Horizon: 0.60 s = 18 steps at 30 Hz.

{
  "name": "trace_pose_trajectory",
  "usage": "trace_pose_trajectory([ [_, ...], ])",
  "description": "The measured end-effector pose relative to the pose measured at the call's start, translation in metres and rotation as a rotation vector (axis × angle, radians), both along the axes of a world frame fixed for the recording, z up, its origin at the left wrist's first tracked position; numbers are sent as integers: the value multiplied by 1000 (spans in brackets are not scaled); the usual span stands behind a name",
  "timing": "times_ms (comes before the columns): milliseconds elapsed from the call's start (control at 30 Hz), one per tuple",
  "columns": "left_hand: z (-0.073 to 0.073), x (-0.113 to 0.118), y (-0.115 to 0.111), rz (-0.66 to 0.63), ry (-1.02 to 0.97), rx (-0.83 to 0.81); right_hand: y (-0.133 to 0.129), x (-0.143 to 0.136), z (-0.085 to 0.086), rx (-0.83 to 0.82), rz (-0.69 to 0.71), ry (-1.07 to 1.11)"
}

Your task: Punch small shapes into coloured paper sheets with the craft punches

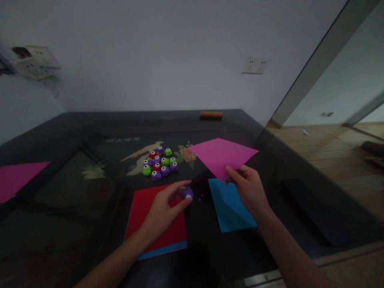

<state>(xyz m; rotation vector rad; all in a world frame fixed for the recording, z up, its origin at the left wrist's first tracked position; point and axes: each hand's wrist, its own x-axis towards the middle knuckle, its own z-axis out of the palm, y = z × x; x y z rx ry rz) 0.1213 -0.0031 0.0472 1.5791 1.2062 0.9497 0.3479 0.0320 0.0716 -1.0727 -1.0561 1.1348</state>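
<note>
Between the thumb and fingers of my left hand (163, 206) is a small purple craft punch (187, 193) with a white, eye-like spot. This hand is over a stack of red paper (142, 208) with a blue edge showing beneath. My right hand (250, 188) pinches a sheet of pink paper (223, 154) near its closest corner, holding it raised and tilted. Blue shows through small cut-outs by that corner. Below the pink sheet lies blue paper (232, 212). Tiny coloured paper bits (200, 198) lie between my hands.
Several purple, green and red punches (165, 161) are grouped on the dark glossy table (168, 124). Another pink sheet (19, 178) is at the left. An orange-brown bar (211, 115) stands near the wall, and a dark flat object (315, 210) lies at the right.
</note>
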Motion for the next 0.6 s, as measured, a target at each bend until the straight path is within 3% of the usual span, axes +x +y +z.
trace_pose_trajectory([
  [133, 2, -1, 3, 64, -206, -174, 2, 5, 2, 46, -41, 58],
  [267, 3, -1, 5, 110, -328, -241, 5, 9, 5, 94, -91, 137],
  [467, 5, -1, 4, 52, -200, -181, 11, 16, 3, 124, -148, 144],
  [600, 12, 5, 8, -22, 81, 90, 13, 21, 1, 145, -177, 118],
])
